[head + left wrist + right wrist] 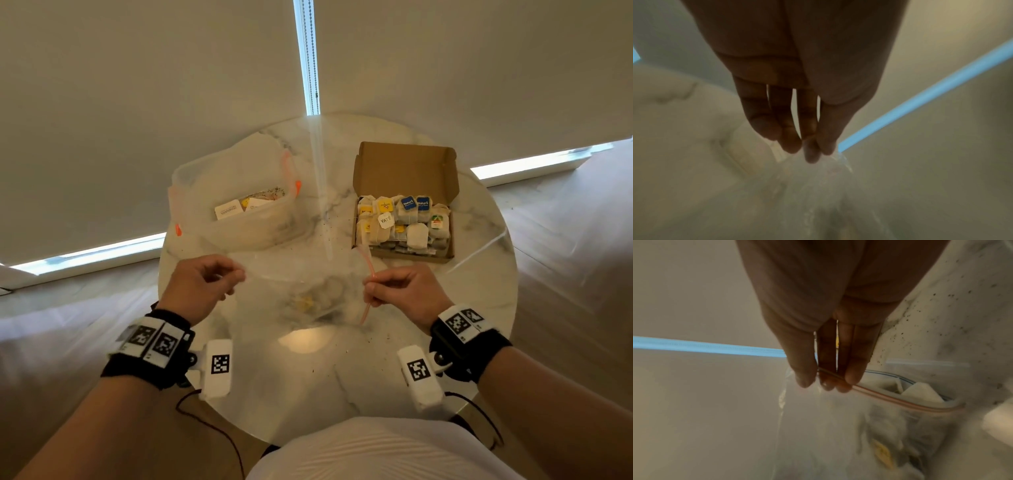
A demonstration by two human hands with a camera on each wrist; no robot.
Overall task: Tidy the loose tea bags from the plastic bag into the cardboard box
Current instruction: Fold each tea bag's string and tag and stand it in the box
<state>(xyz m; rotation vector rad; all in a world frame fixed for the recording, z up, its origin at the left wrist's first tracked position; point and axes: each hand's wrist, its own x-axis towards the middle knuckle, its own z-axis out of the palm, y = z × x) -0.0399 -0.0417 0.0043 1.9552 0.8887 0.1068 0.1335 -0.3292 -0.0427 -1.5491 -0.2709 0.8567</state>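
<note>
While we hold the plastic bag (301, 294) up between us and the round marble table (342, 377), each hand has only a fingertip hold on it. Our left hand (202, 284) pinches the clear film at one end, fingers curled in on it; our right hand (400, 291) pinches the pink zip strip (890, 398) at the other, thumb against fingers. The mouth gapes on the right side (the right wrist view shows pale tea bags (920, 392) just inside the rim).

What worries us is the slackness. The film is thin and slippery, so either pinch could slide off, and the bag would sag and spill its tea bags onto the table. With the mouth open and low on the right, a careless tilt could do the same. The dark crumbs (325, 222) scattered on the marble suggest loose tea is about, and rough handling of the paper sachets could add more.

The bag looks nearly transparent, crumpled, with a small huddle of beige sachets and a yellow tag (305, 303) at its belly.

Farther off, the cardboard box (404, 164) sits to the right with its lid up, already close-packed with tea bags. To the left lies a second clear bag (239, 192) with a few tags inside.
</note>
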